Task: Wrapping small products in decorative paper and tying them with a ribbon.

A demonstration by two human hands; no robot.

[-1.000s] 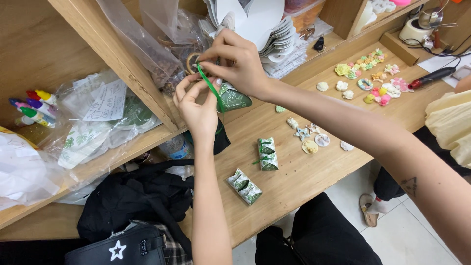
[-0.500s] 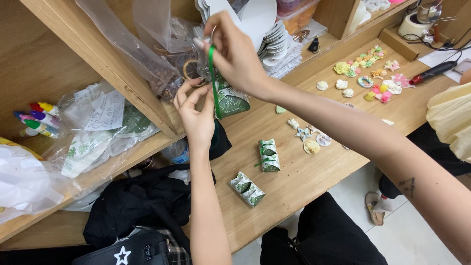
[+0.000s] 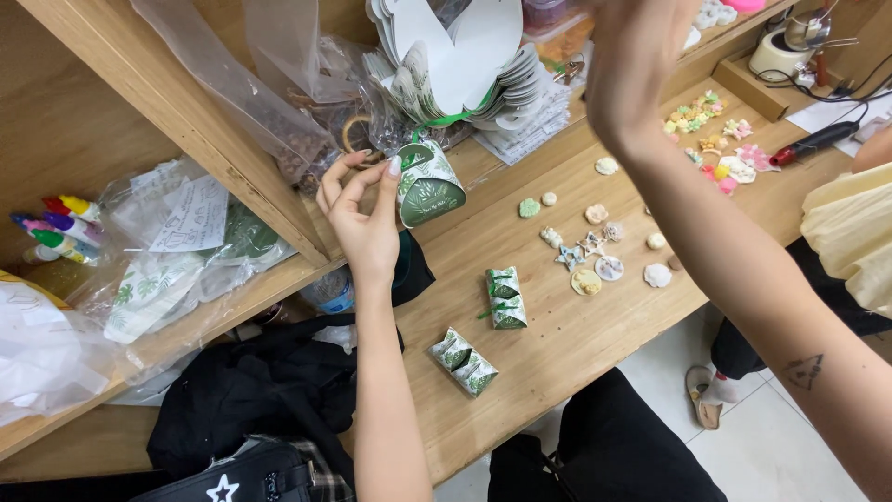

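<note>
Pinched in the left hand (image 3: 364,216), the small box (image 3: 429,184) hangs on a ribbon (image 3: 452,118) pulled toward 12 o'clock by the right hand (image 3: 632,65) (grip cannot be told); it could be tipped or yanked loose.

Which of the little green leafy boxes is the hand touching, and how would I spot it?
Look along the wooden table up to the slanted wooden shelf post. Beside it, the left hand pinches a small green-and-white leaf-print paper box. Unlike the two flat on the table, it is lifted, with a green ribbon running up.
</note>
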